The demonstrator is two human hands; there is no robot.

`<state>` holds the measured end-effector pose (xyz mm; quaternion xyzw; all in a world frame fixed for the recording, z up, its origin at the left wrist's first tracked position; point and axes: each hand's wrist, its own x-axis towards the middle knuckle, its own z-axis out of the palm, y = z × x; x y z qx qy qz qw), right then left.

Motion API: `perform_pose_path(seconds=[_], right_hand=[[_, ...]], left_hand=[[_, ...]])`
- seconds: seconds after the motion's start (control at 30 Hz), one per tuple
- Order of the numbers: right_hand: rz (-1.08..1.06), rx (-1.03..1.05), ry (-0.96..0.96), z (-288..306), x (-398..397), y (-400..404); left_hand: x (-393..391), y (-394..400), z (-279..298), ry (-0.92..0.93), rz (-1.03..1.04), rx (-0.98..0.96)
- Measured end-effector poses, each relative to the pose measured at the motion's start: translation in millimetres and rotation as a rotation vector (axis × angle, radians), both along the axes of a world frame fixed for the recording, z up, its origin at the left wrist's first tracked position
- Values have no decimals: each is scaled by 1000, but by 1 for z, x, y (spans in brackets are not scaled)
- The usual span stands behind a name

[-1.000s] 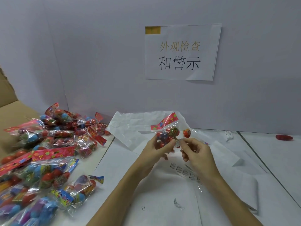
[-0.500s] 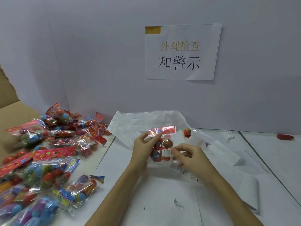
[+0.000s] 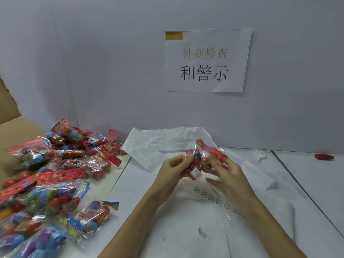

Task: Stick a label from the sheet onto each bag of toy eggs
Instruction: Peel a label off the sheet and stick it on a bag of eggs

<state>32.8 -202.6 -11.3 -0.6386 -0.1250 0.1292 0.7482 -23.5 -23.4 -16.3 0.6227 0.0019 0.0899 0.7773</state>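
A white paper-covered surface (image 3: 141,185) meets a plain pale wall bearing a printed paper sign (image 3: 207,60). Above its middle, both hands hold a small clear bag of red toy eggs (image 3: 202,161) carrying a white label: left hand (image 3: 174,170) fingers curled on its left end, right hand (image 3: 229,175) fingers, blurred, gripping its right side. A strip of printed labels (image 3: 214,199) lies beneath. A heap of clear egg bags (image 3: 54,175) crowds the left edge; the right side lies open.

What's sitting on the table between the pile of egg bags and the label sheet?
In the head view, only bare white table lies between the pile and label sheet.
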Motion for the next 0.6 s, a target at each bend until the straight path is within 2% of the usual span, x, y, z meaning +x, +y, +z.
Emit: perform_pose_path(seconds=[0.13,0.2,0.33,0.4,0.53,0.6], right_hand=[[111,242,229,5,7,-7],[95,312,325,4,10,-11],[-17,411,318,2,18,-14],[-74,362,227,-1,18,-10],[-428,-100,-350,-6,11,-5],[-353,-153,-487,-9,5,-2]], left_hand=[[-2,0,0,38,-23,192],[-1,-2,0,43,-17,231],[2,-3,-1,71,35,197],[4,-6,-2,50,39,166],[5,-1,-5,-41,190,101],[6,2,-6,-78,269,92]])
